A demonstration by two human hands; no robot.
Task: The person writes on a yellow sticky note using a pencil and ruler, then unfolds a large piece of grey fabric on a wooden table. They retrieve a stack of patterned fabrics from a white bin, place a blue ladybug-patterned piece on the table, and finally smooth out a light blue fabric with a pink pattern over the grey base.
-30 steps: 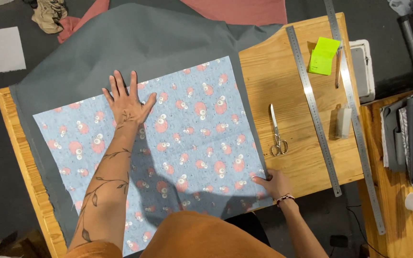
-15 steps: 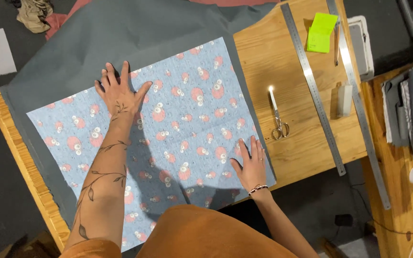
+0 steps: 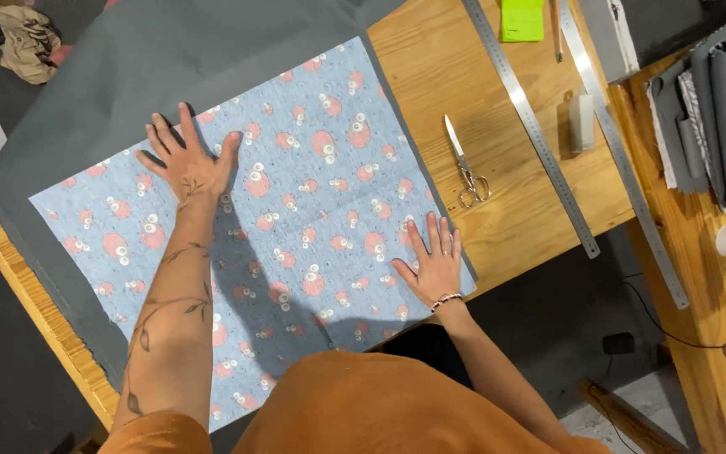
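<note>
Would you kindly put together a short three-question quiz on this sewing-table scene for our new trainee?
1. True or false: both the left hand and the right hand lie flat, fingers spread, on the blue patterned fabric.
2. What lies directly under the patterned fabric? A) grey fabric B) green paper C) bare floor
3. Which cutting tool lies on the wooden table between the fabric and the nearer steel ruler?

Key: 1. True. 2. A. 3. The scissors, untouched by either hand.
</note>
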